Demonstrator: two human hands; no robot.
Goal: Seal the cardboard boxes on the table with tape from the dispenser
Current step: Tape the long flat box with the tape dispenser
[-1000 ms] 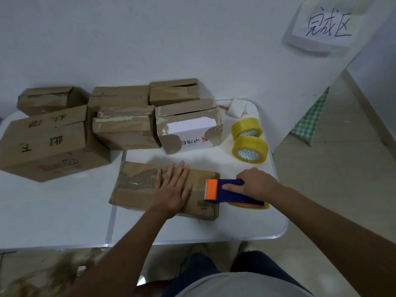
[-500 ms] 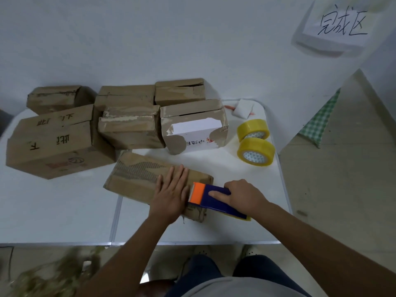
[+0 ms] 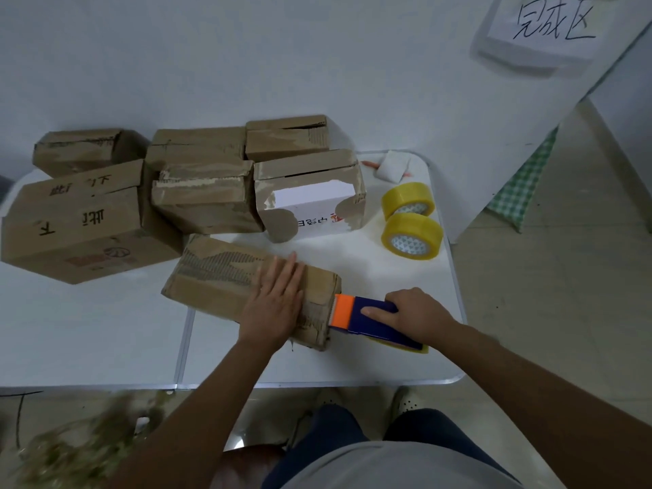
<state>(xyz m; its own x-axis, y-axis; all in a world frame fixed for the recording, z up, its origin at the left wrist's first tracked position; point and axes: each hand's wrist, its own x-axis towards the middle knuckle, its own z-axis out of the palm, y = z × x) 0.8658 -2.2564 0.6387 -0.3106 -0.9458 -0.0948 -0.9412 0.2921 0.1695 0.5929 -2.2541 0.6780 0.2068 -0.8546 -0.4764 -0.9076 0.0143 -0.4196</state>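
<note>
Box pile (image 3: 84, 220) at table (image 3: 88, 330) left-rear. Left hand (image 3: 275, 301) flat, fingers straight, pressing box (image 3: 218, 277) near front edge. Right hand (image 3: 416, 315) grips dispenser (image 3: 367, 317), orange end touching box's right end. Rolls (image 3: 411, 220) rear right.

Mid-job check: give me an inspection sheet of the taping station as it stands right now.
Surface: white table, seam down its middle.
Job's things: flat cardboard box nearest the person; tape dispenser, orange end at the box's right end; six more boxes crowded behind.
Clutter: two yellow tape rolls at right; white packet behind them.
Grippers: left hand lies flat on the box; right hand grips the dispenser.
Cables: nothing seen.
Surroundings: white wall with handwritten paper sign; green checked cloth on the floor at right.
</note>
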